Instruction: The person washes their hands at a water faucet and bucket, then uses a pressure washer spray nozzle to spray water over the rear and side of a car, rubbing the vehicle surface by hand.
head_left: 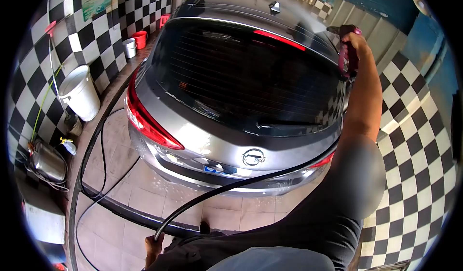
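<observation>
The right hand (356, 40), raised at the end of an outstretched arm, is closed around a maroon spray gun (348, 61); a pale mist (306, 19) fans out from the gun's nozzle, to the left of that hand, over the roof of a grey car (217, 143); the car stands with its rear towards the person, its dark rear window (222, 73) below and left of the right hand, its left tail light (152, 121) above the left hand; the left hand (153, 247), low down, is curled around a thick black hose (217, 189); from there the hose arcs up and rightwards, in front of the bumper in this view, and goes out of sight by the right arm; whether it touches the car I cannot tell.

Up and left of the left hand stand a large white bucket (89, 97) and, lower, a metal tank (47, 165); farther up, near each other, are a small white bucket (129, 48) and a red bucket (140, 39); a chequered wall (415, 141) rises right of the right arm; pale floor tiles (222, 218) lie right of the left hand.
</observation>
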`<state>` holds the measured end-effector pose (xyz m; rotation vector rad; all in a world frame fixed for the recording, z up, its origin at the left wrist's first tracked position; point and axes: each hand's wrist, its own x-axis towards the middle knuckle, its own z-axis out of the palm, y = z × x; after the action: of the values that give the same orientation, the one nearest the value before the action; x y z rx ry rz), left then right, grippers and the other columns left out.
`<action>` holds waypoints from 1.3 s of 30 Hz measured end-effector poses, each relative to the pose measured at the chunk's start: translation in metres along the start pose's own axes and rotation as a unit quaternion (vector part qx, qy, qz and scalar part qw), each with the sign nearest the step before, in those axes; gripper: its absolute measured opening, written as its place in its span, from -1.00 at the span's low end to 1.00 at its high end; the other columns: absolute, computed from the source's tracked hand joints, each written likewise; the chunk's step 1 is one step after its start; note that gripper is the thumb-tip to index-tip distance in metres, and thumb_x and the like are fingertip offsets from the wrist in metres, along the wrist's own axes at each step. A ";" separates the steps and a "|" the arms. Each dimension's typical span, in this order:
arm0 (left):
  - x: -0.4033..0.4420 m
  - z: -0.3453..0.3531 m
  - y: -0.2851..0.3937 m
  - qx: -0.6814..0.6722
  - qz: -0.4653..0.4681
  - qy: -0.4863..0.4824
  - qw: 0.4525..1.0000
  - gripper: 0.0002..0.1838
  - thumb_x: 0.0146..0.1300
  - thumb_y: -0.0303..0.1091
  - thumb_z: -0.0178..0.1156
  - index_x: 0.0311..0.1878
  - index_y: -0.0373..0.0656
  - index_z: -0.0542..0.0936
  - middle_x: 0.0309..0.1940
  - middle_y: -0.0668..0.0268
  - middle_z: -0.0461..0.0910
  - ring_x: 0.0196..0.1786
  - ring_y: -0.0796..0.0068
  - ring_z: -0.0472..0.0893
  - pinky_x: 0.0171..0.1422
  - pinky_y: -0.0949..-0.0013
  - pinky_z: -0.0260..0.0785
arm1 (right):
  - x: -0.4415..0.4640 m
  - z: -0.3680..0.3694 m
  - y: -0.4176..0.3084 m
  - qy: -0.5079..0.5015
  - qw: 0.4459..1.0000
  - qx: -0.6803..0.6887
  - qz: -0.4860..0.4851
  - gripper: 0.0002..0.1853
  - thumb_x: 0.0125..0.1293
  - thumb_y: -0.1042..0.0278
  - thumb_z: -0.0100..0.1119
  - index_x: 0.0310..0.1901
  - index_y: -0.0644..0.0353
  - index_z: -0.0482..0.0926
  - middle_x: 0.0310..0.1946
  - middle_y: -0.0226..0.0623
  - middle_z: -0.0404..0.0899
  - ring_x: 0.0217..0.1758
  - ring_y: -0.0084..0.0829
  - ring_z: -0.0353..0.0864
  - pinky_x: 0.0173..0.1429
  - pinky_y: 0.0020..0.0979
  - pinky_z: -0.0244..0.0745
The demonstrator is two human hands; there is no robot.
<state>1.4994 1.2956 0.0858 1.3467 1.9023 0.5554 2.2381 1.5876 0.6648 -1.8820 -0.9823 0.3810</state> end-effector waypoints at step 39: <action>-0.092 -0.181 -0.306 -0.118 0.081 0.000 0.990 -0.47 0.14 -0.13 0.27 -0.79 -0.21 0.30 -0.85 0.43 0.14 -0.69 0.64 0.08 -0.64 0.28 -0.09 | -0.505 0.209 -0.050 -0.093 0.992 -0.086 0.014 -0.87 0.02 0.42 0.25 -0.54 0.22 0.50 -0.68 -0.41 0.43 -0.70 -0.53 0.39 -0.59 -0.42 0.37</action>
<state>1.1897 1.1111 0.0160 1.3499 1.6752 0.8334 1.7676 1.3387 0.5313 -2.0451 -1.1446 0.5105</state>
